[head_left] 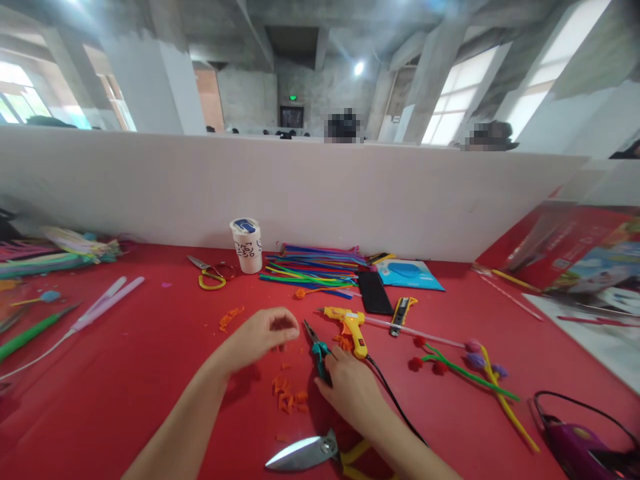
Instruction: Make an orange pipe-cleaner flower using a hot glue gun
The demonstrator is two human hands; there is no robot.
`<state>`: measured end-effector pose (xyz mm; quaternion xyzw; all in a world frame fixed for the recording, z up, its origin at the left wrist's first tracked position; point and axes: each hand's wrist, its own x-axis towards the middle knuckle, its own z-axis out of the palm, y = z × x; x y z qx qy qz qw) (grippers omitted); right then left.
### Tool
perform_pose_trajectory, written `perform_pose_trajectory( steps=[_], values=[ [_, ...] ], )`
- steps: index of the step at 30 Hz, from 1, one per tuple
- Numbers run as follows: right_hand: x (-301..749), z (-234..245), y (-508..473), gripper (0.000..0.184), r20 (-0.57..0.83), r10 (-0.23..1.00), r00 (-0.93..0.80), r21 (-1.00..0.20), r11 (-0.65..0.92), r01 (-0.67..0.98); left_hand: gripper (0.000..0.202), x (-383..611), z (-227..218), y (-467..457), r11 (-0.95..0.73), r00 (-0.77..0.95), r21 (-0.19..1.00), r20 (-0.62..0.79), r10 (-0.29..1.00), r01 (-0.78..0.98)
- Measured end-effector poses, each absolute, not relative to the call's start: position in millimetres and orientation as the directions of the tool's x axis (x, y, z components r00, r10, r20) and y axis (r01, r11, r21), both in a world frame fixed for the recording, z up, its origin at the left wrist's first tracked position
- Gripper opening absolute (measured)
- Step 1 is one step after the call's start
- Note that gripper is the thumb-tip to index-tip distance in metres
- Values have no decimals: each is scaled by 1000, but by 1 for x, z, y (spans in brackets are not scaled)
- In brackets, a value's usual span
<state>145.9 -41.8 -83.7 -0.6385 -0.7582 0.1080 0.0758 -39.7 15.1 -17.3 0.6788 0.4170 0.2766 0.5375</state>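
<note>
My right hand (353,387) is closed around the teal handles of a pair of needle-nose pliers (316,348), whose dark jaws point away from me on the red table. To the left, my left hand (267,337) hovers above the table with its fingers curled and the tips brought together in a pinch. Whatever sits between those tips is too small to make out. Cut orange fuzzy bits (287,395) lie scattered below and between my hands. A yellow hot glue gun (350,325) rests just beyond my right hand, with a clear glue stick at its back.
Large yellow-handled scissors (303,453) lie near my right forearm. Farther back are a white cup (247,245), colourful pipe cleaners (315,270), a black phone (375,293), a utility knife (400,317) and smaller scissors (211,275). Pompom stems (465,377) lie right. A white partition (300,190) stands behind.
</note>
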Motion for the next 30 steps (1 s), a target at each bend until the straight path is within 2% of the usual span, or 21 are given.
perform_pose_trajectory(
  steps=[3, 7, 10, 15, 20, 23, 26, 30],
  values=[
    [145, -85, -41, 16, -10, 984, -178, -290, 168, 942, 10, -39, -36, 2, -133, 524, 898, -120, 843, 420],
    [147, -84, -39, 9, 32, 986, -161, -376, 161, 912, 11, -40, -63, -6, -137, 445, 876, -96, 890, 463],
    [150, -82, -35, 6, 43, 992, -118, -480, 124, 869, 14, -41, -75, -4, -108, 365, 884, -75, 928, 456],
    [156, -83, -26, 11, -33, 990, -139, -652, 84, 754, 16, -46, -82, 5, -36, 274, 917, -81, 958, 397],
    [164, -75, -11, 21, 19, 978, -209, -734, 156, 661, 18, -52, -81, 6, 9, 216, 944, -85, 973, 330],
    [166, -64, 18, 14, 143, 955, -261, -712, 282, 643, 16, -51, -79, 4, 31, 192, 955, -91, 977, 296],
    [156, -56, 60, 5, 255, 899, -356, -618, 435, 655, 14, -48, -80, 3, 27, 218, 953, -96, 971, 301],
    [131, -51, 106, 8, 254, 776, -577, -460, 622, 634, 10, -44, -87, 4, 2, 239, 951, -80, 968, 308]
  ],
)
